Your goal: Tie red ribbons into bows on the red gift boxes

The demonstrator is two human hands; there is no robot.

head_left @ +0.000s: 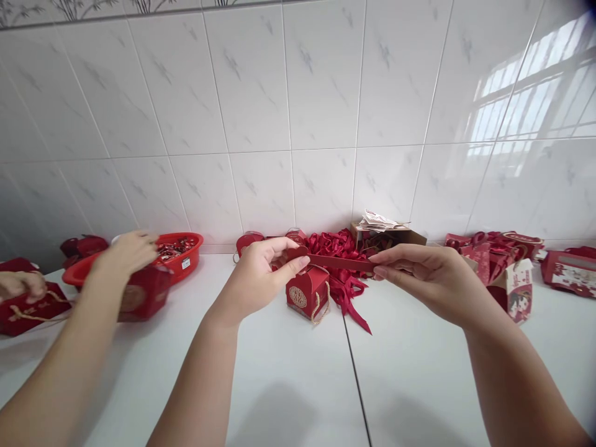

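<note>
Currently, left hand: the person's left hand (265, 270) has its grip closed on one end of a flat red strip, pinched between thumb and fingers.
Right hand: the right hand (426, 273) is also grasping, with thumb and fingertips at the other end.
Red strip: the red strip (339, 263) is held in the air between both hands, nearly level (I cannot tell whether it is card or ribbon).
Gift box: just below the strip, a small red gift box (307, 288) stands upright on the white tabletop (261, 347); it carries a round gold emblem and a twisted rope handle, which hangs at its side.
Ribbons: behind this box lies a loose heap of dark red satin ribbons (354, 288), one tail reaching toward the front.
Cardboard box: near the tiled wall (251, 112), a brown cardboard box (410, 237) has papers on top.
Left side: a co-worker's hand (blurred) (133, 248) is over a red plastic basin (174, 272) with small wrapped pieces; the co-worker's other hand (21, 287) rests at a red box with rope (35, 313).
Right side: a printed carton (519, 288) stands beside other red packages (484, 251).
</note>
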